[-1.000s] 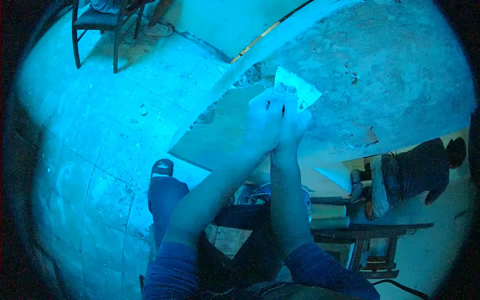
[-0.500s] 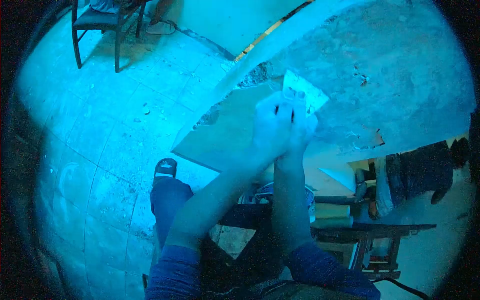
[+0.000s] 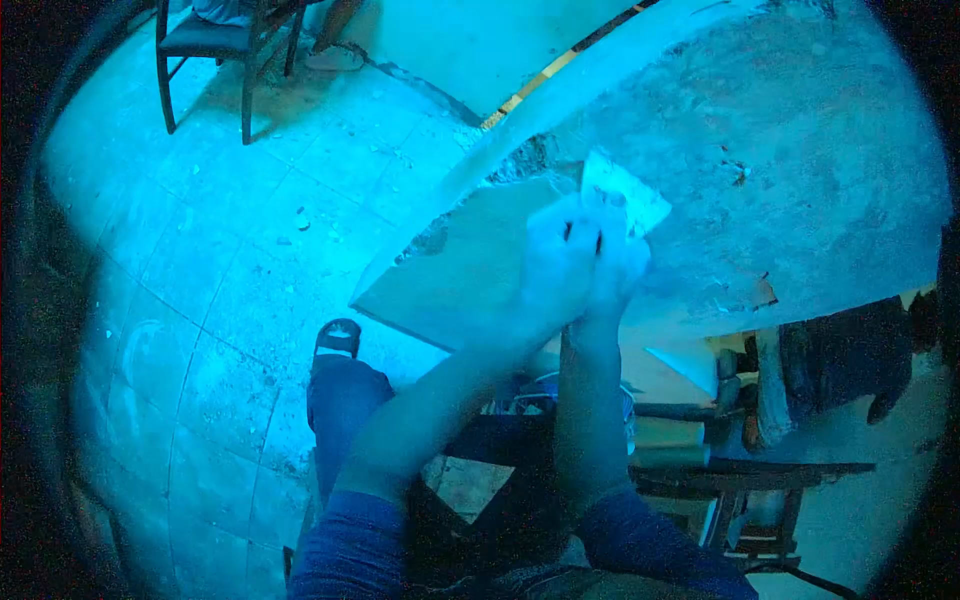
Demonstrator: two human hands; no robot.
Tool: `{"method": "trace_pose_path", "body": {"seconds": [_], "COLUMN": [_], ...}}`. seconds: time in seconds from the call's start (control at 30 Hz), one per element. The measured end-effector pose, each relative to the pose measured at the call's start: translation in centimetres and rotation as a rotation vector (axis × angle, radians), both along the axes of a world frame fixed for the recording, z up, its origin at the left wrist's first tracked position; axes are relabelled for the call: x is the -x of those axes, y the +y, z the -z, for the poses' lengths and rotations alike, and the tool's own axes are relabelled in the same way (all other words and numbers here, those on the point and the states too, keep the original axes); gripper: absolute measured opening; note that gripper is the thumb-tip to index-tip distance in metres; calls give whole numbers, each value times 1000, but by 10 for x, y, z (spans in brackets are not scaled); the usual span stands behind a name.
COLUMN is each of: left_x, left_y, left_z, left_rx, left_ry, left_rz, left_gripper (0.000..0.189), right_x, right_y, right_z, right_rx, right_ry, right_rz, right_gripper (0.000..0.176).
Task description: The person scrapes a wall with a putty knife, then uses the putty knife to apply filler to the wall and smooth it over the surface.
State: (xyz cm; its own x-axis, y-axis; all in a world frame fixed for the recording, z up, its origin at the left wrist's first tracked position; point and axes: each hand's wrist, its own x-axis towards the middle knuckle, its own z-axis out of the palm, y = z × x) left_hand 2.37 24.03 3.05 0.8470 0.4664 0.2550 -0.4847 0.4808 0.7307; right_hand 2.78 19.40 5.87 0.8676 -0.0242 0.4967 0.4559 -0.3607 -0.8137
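My left hand [image 3: 560, 258] and my right hand [image 3: 622, 268] are pressed close together above the table [image 3: 790, 220], fingers closed. Between them they grip a thin, pale, four-cornered flat piece [image 3: 634, 200] with darker marks on it. I cannot make out its material, and its lower part is hidden behind my fingers. Under my left forearm, a smooth flat board [image 3: 450, 260] lies along the table's near left edge. Small dark scraps [image 3: 738, 172] rest on the tabletop beyond my hands, and a torn fragment [image 3: 764, 290] lies to the right.
A chair [image 3: 208, 42] with a seated person's leg and foot [image 3: 335, 58] stands at upper left. Another person in dark clothing [image 3: 845, 350] is at right, near a wooden stool [image 3: 760, 475]. Debris [image 3: 302, 218] lies on the tiled floor. Everything looks blue-tinted.
The whole view has shifted a little, so the scene sits slightly further right. Both hands keep hold of the flat piece, with little visible change in their grip.
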Motion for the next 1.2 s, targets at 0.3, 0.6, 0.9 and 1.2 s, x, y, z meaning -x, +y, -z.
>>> {"method": "trace_pose_path", "body": {"seconds": [0.3, 0.6, 0.9, 1.2], "left_x": [2, 12, 9, 16], "left_y": [-4, -14, -8, -6], "left_z": [7, -2, -2, -9], "left_rx": [84, 132, -212, 145], "left_ry": [24, 12, -148, 6], "left_rz": [31, 178, -84, 193], "left_gripper": [33, 31, 13, 22], "right_x": [-5, 4, 1, 5], "right_y": [-7, -26, -12, -13], "right_z": [15, 15, 5, 5], "right_rx": [-152, -109, -168, -83], "right_ry": [48, 148, 80, 150], "right_rz": [-38, 45, 68, 67], "right_gripper": [30, 28, 28, 27]}}
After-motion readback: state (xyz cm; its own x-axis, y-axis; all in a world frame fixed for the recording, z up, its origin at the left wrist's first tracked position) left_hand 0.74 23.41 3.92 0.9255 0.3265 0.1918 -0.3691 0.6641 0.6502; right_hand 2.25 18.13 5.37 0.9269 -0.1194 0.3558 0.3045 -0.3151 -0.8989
